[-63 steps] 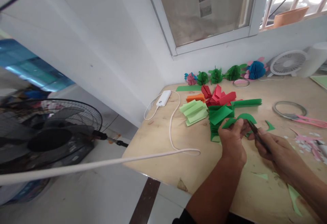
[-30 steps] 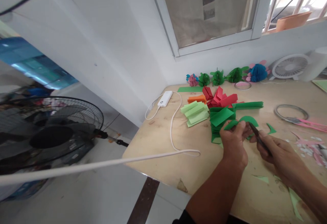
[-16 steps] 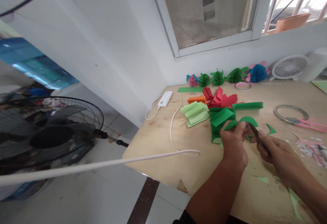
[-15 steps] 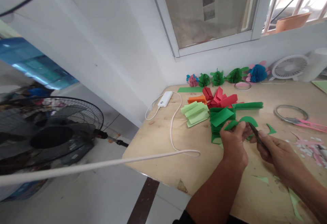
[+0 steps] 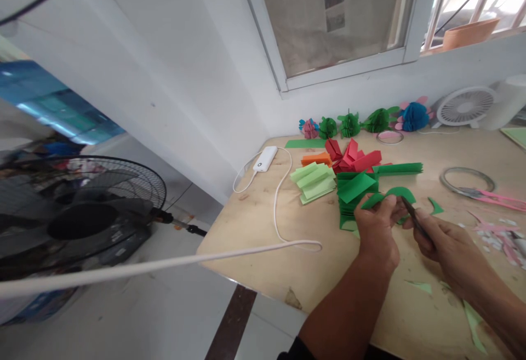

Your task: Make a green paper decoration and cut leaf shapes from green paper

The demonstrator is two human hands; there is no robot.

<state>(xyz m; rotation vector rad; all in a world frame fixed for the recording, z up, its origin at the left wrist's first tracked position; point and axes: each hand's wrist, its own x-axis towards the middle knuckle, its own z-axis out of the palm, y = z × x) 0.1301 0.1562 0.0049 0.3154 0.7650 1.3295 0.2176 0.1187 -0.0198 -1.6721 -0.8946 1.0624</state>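
Observation:
My left hand pinches a curved piece of dark green paper just above the wooden table. My right hand is closed round dark scissors, whose blades point up at the green piece. Right behind my hands lies a stack of folded dark green paper. A small green offcut rests to the right of the blades.
Folded light green, orange and red paper lie behind. Paper balls line the wall beside a small white fan. A white power bank with its cable, a tape ring, pink scissors, and a floor fan at left.
Almost nothing differs; both hands keep their hold on the green piece and the scissors in the same place, with only a slight shift of the view.

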